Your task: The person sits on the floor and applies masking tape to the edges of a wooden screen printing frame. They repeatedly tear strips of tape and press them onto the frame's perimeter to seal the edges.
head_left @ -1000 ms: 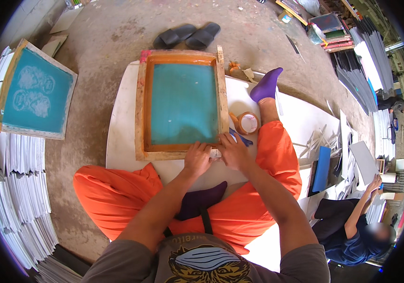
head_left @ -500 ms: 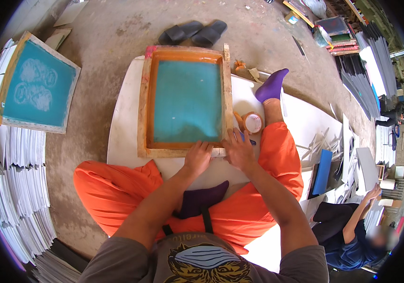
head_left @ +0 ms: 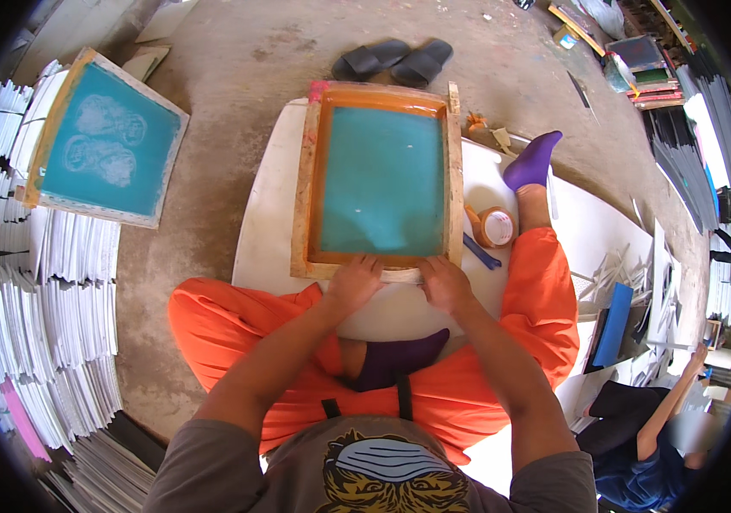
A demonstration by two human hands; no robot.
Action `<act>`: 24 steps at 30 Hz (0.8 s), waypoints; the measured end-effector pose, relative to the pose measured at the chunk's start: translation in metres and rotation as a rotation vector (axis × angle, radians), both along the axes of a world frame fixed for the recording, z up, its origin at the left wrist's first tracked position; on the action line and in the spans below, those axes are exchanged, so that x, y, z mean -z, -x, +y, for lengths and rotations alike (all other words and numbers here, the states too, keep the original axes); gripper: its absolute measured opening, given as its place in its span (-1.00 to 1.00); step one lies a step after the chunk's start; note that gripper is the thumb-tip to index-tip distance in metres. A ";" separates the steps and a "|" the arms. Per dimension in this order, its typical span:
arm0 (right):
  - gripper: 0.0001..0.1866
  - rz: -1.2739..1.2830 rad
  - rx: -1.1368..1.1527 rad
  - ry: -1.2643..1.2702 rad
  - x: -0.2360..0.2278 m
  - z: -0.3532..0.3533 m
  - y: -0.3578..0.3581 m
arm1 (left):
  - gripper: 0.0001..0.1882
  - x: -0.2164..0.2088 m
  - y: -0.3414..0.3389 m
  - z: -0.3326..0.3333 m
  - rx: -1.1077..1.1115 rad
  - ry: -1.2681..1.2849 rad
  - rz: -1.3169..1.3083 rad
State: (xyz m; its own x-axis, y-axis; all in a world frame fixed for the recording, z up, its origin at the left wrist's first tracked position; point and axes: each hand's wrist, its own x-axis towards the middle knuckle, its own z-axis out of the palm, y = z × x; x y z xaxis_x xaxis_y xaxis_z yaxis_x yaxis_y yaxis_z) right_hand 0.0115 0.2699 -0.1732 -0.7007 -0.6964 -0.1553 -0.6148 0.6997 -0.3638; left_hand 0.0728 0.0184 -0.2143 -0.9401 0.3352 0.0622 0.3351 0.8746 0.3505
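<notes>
A wooden screen printing frame [head_left: 453,171] with teal mesh and brown tape along its inner edges lies in front of me on a white board [head_left: 264,184]. My left hand [head_left: 353,285] grips the middle of its near rail, fingertips curled over the wood. Close to the near right corner, my right hand [head_left: 446,286] holds the same rail. The undersides of both grips are hidden. Just right of the frame lie a dark blue tool [head_left: 481,253], whose kind I cannot make out, and a roll of brown tape [head_left: 498,227].
A second teal screen [head_left: 117,141] with pale printed shapes leans on stacked white sheets [head_left: 79,282] at left. Black slippers [head_left: 393,62] sit on the floor beyond. My sock-covered foot [head_left: 533,162] rests at right. A co-worker [head_left: 639,427] sits at lower right, beside a blue panel [head_left: 611,327].
My right hand has shifted from the frame's near right corner, beside the blue tool, onto the near rail. The blue tool now shows in full. The whole view has swung, moving things rightward.
</notes>
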 end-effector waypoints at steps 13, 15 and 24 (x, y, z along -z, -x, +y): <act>-0.45 0.073 0.037 0.088 -0.001 0.000 -0.005 | -0.38 -0.040 0.000 -0.104 0.114 0.344 0.043; -0.49 0.051 0.047 0.083 0.002 0.001 -0.005 | -0.37 -0.051 0.006 -0.101 0.111 0.378 -0.087; -0.54 0.030 0.072 -0.024 0.008 -0.004 -0.006 | -0.30 -0.059 0.016 -0.102 0.193 0.514 -0.133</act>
State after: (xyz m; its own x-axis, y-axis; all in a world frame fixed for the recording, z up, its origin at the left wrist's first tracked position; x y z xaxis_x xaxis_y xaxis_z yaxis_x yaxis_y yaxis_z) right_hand 0.0171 0.2656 -0.1816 -0.7537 -0.6400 -0.1498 -0.5726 0.7512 -0.3283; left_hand 0.0564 -0.0832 -0.1549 -0.8470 0.4580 -0.2698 0.4883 0.8710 -0.0544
